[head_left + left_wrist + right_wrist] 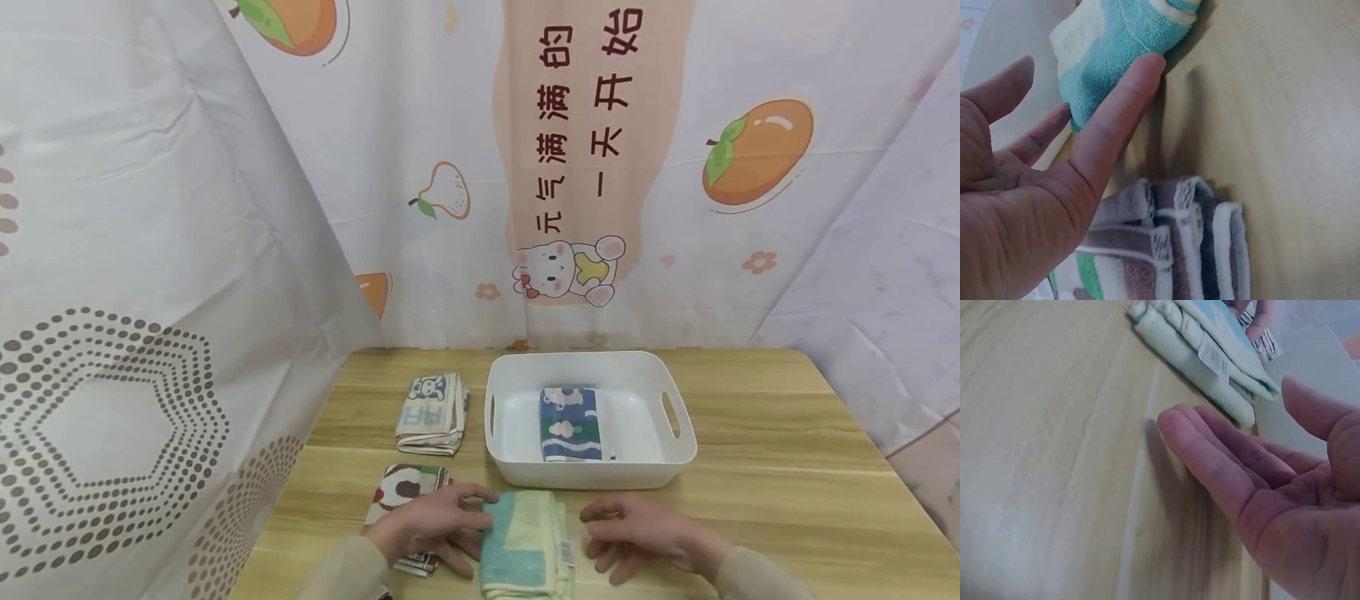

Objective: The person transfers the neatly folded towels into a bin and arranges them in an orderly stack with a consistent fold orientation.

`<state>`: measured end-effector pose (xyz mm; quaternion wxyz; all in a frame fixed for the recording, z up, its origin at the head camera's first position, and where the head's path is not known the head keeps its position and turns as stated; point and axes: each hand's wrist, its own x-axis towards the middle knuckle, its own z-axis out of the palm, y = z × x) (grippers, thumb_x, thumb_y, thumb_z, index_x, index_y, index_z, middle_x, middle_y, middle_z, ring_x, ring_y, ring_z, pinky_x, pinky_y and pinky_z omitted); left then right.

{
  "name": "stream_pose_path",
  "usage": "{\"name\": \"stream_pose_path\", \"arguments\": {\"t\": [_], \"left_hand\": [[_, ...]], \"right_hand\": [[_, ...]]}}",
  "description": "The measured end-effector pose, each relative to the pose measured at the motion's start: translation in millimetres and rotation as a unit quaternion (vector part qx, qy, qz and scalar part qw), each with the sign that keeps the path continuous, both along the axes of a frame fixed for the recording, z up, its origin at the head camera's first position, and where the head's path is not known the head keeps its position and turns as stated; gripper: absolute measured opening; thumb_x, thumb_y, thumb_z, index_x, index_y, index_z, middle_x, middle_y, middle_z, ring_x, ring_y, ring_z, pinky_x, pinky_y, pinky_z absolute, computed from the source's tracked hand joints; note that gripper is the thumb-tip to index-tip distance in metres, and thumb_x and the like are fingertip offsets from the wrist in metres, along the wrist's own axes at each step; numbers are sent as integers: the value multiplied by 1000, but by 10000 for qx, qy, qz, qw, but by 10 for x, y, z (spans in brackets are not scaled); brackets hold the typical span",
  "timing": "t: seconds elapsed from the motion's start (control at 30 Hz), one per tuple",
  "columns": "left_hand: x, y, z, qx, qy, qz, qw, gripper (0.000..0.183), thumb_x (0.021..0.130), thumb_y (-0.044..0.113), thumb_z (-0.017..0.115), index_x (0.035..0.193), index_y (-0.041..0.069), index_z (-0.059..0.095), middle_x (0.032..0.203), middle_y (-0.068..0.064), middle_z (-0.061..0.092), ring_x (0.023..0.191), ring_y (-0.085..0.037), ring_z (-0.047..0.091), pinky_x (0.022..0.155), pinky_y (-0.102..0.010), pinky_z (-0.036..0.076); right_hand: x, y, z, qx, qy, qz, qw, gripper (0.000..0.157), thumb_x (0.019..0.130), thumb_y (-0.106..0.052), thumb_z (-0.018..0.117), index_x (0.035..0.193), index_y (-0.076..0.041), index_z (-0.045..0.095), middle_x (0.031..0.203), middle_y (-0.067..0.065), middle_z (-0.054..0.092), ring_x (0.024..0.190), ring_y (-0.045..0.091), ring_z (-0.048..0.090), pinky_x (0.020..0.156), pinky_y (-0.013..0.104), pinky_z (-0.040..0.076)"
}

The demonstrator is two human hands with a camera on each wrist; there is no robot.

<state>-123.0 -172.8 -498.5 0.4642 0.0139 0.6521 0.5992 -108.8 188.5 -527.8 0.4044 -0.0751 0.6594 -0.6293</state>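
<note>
A folded teal and cream towel (525, 542) lies on the table in front of the white basket, a white label showing at its right side. My left hand (448, 527) is at the towel's left edge, its fingers spread and fairly straight; in the left wrist view a fingertip (1147, 65) overlaps the teal cloth. To the towel's right, my right hand (637, 533) is held apart from it, palm turned inward. The right wrist view shows its fingers (1210, 462) loosely extended with nothing in them. A brown, white and green folded towel (405, 492) lies partly hidden under my left hand and wrist.
The white basket (585, 475) with side handle holes holds a folded blue and green towel (570, 425). Left of it lies a folded beige towel with blue print (433, 412). A printed curtain (450, 275) hangs behind the wooden table (787, 433).
</note>
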Motion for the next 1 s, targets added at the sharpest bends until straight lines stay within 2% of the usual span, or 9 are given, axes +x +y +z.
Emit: {"name": "stream_pose_path", "arguments": {"t": [0.2,0.43,0.6,0.8,1.0], "left_hand": [[16,72,-59,225,-122,-40,9997,55,102,25,65,151,8,44,123,-20,61,97,-32,72,78,-48,62],[23,160,-92,325,-250,-6,9992,56,102,25,65,151,10,43,121,-19,65,99,-30,72,84,-46,61],[47,221,-102,552,-176,281,9979,55,100,19,66,150,11,44,121,-19,61,103,-33,70,88,-50,59],[76,295,-129,774,-64,554,9954,55,99,11,66,149,11,44,113,-14,58,101,-28,68,87,-49,59],[72,303,-141,903,-132,499,9946,50,101,11,62,149,12,46,126,-19,54,105,-30,66,90,-49,59]], "right_hand": [[12,-51,-4,-42,-291,-27,9996,59,104,-24,60,142,17,42,104,19,68,88,26,72,71,40,63],[1,-94,3,-165,-401,-36,9991,61,103,-22,61,142,20,39,107,18,66,87,23,71,69,36,63],[4,-93,-8,-315,-472,7,9984,58,103,-19,61,140,20,40,107,19,64,85,21,70,69,34,63],[7,-99,-36,-376,-572,-61,9976,49,102,-17,61,136,15,45,108,19,63,85,20,69,70,34,63],[16,-92,-35,-289,-377,-143,9988,42,102,-17,63,131,10,51,109,15,64,87,22,69,73,35,63]]}}
